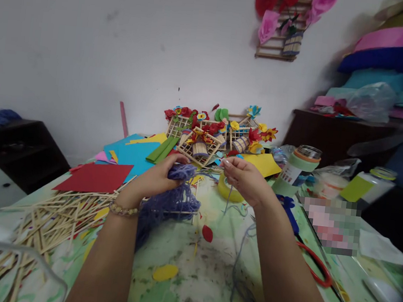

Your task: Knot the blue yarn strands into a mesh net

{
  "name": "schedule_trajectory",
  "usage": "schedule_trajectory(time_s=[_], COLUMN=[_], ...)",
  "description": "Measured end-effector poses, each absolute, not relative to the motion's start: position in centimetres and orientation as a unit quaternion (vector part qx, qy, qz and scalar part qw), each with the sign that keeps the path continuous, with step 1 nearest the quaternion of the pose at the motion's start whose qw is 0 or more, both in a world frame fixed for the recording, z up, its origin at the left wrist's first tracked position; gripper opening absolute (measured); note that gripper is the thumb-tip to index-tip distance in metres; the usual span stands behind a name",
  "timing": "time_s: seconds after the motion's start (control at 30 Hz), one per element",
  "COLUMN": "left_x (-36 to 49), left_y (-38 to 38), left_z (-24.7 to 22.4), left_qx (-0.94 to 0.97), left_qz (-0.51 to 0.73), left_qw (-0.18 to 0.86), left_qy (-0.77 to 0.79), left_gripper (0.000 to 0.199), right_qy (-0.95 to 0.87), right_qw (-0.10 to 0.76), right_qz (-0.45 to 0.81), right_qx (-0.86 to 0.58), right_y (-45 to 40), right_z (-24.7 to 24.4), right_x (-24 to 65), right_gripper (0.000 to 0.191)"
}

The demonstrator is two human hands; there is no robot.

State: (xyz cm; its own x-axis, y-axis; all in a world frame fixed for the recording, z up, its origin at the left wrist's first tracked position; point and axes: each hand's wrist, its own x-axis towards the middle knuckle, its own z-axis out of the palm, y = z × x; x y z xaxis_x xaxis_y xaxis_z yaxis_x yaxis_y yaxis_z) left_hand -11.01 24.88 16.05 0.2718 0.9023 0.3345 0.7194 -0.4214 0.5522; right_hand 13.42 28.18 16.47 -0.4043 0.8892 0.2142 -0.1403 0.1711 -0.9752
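Note:
My left hand (158,179) is closed around a tangled bundle of purple yarn (182,199), which hangs below the fingers over the table. To its right, my right hand (245,178) pinches a strand of the same yarn between thumb and fingertips. One strand stretches between the two hands, and a loose end dangles under the right hand. More yarn (236,265) trails down the table beside my right forearm. Just behind the right hand lies a yellow tape roll (231,192), partly covered by it. A small stick frame shows behind the yarn, mostly hidden.
Thin wooden sticks (50,221) pile up at left, beside red paper (94,178) and blue paper (146,157). Stick baskets with paper flowers (202,146) stand at the back. A jar (296,168), red-handled scissors (318,269) and a blue tool (290,215) are at right.

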Motion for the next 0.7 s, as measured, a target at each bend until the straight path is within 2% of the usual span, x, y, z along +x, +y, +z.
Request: schedule_trajectory(time_s=[0.13,0.23,0.3,0.4,0.57,0.7], left_x=[-10.2,-8.5,-7.4,-7.0,-7.8,-7.4], left_y=[25.1,24.6,24.3,24.1,24.7,25.0], left_z=[16.0,16.1,16.0,15.9,16.3,16.4], left_qx=[0.759,0.791,0.808,0.803,0.756,0.722], left_qz=[0.275,0.281,0.28,0.296,0.34,0.348], left_qw=[0.111,0.145,0.161,0.155,0.076,-0.005], left_qy=[0.58,0.524,0.493,0.494,0.555,0.598], left_gripper=[0.025,0.033,0.046,0.056,0.027,0.019], right_qy=[-0.633,-0.708,-0.749,-0.758,-0.715,-0.697], right_qw=[0.452,0.387,0.363,0.395,0.458,0.485], right_qz=[0.521,0.444,0.387,0.296,0.229,0.158], right_qx=[-0.353,-0.39,-0.398,-0.425,-0.476,-0.504], right_y=[28.0,27.6,27.4,27.5,28.2,28.6], right_z=[16.4,15.8,15.4,15.1,15.4,15.2], right_x=[13.0,11.6,10.5,10.0,11.1,11.3], right_gripper=[0.039,0.042,0.028,0.008,0.008,0.009])
